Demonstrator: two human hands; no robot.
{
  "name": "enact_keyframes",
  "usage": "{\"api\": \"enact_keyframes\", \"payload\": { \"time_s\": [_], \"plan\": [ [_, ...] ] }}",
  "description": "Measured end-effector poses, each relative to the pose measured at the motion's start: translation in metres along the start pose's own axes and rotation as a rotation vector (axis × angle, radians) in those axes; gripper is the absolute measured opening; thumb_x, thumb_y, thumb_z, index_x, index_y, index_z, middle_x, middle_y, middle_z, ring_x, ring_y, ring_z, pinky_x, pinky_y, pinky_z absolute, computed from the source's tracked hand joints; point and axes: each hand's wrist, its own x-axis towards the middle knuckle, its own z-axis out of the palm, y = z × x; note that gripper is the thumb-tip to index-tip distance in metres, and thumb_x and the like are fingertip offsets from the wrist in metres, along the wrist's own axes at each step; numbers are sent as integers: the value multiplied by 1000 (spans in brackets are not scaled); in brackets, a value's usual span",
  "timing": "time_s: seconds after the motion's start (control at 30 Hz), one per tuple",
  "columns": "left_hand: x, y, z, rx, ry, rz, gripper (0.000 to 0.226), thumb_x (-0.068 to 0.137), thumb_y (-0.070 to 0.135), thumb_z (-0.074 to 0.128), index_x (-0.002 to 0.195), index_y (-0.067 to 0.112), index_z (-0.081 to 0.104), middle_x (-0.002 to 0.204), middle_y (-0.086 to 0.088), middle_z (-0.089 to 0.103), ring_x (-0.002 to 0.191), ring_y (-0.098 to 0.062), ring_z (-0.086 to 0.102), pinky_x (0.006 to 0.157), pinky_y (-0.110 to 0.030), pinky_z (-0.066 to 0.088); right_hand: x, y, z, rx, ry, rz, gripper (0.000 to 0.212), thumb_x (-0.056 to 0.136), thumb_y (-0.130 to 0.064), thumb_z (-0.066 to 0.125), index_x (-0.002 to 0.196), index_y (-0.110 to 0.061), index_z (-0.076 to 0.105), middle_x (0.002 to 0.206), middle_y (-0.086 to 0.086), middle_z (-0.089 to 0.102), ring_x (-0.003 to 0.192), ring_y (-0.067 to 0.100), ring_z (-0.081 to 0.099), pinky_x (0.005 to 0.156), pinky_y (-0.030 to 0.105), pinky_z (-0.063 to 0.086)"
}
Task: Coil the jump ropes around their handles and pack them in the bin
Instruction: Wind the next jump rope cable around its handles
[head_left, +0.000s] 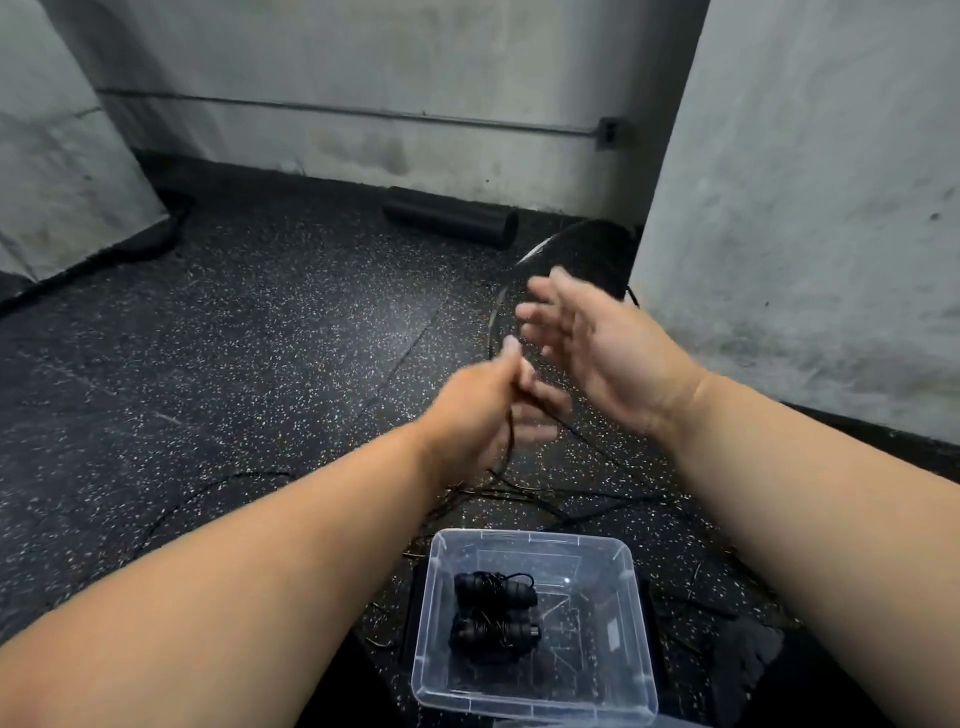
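My left hand (480, 410) is raised over the floor and pinches a thin black jump rope (510, 441), which hangs down from its fingers and loops up past my right hand. My right hand (597, 348) is beside it, fingers spread and blurred, holding nothing. More black rope (571, 501) lies tangled on the floor below both hands. A clear plastic bin (535, 696) stands on the floor close to me. Two coiled ropes on black handles (493, 610) lie inside it.
The floor is black speckled rubber. A black foam roller (452, 217) lies by the far wall. A grey pillar (810, 208) rises on the right, with a dark object (597, 249) at its base. Another rope strand (208, 493) curves across the floor at left.
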Motion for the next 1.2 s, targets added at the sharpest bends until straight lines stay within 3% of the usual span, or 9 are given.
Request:
{"api": "enact_keyframes", "payload": {
  "time_s": [0.17,0.37,0.5,0.6,0.73,0.87,1.0,1.1,1.2],
  "plan": [
    [-1,39,-15,-475,67,24,57,113,53,30,70,19,47,76,-9,66,84,-28,77,74,-42,66,-23,60,-6,-254,-380,140,35,95,-24,60,129,-23,67,131,-3,70,128,18,59,118,46,36],
    [-5,60,-28,-546,73,108,58,113,52,30,68,19,46,72,-4,60,74,-21,72,69,-33,62,-30,55,1,-690,-281,68,43,107,-51,44,111,-14,67,103,-16,78,91,-11,67,83,25,40],
    [-8,79,-56,-596,146,256,58,113,52,32,67,20,47,65,1,47,62,-16,59,74,-36,62,-28,50,-21,-910,-330,98,47,108,-54,39,100,-17,68,97,-12,79,85,18,69,85,46,50],
    [-7,87,-75,-599,290,331,55,113,52,33,70,20,47,65,0,49,63,-17,62,74,-37,63,-25,52,-35,-971,-294,81,53,110,-51,32,90,-16,66,89,-8,77,92,26,69,88,38,50],
    [-8,76,-80,-277,357,283,41,105,61,49,96,21,57,99,-4,72,105,-24,73,81,-44,63,-12,44,-36,-763,-193,-25,46,109,-53,35,85,-17,53,68,-6,64,71,11,66,84,38,55],
    [-12,44,-55,251,-2,119,59,83,57,67,135,33,58,136,3,70,129,-18,61,99,-42,53,-8,22,-16,-337,-129,-167,39,106,-48,43,80,-21,56,66,-4,53,70,16,54,94,50,57],
    [-14,0,-24,717,-234,-32,86,84,46,75,158,46,31,159,9,46,137,-11,48,119,-44,37,-16,3,11,-116,-158,-197,39,108,-41,43,78,-22,59,66,1,51,73,26,50,84,45,53],
    [-10,-24,-14,927,-221,-5,61,101,51,66,156,38,42,150,5,57,130,-10,56,116,-35,43,-24,-2,27,-60,-182,-223,37,113,-31,36,85,-13,52,66,3,47,78,31,41,90,45,56],
    [-9,-31,-12,944,-183,68,33,112,44,45,129,26,68,103,1,72,84,-8,65,79,-24,55,-25,-6,32,-36,-167,-244,38,113,-33,36,88,-12,55,68,6,55,74,30,53,93,49,53]
  ]
}}
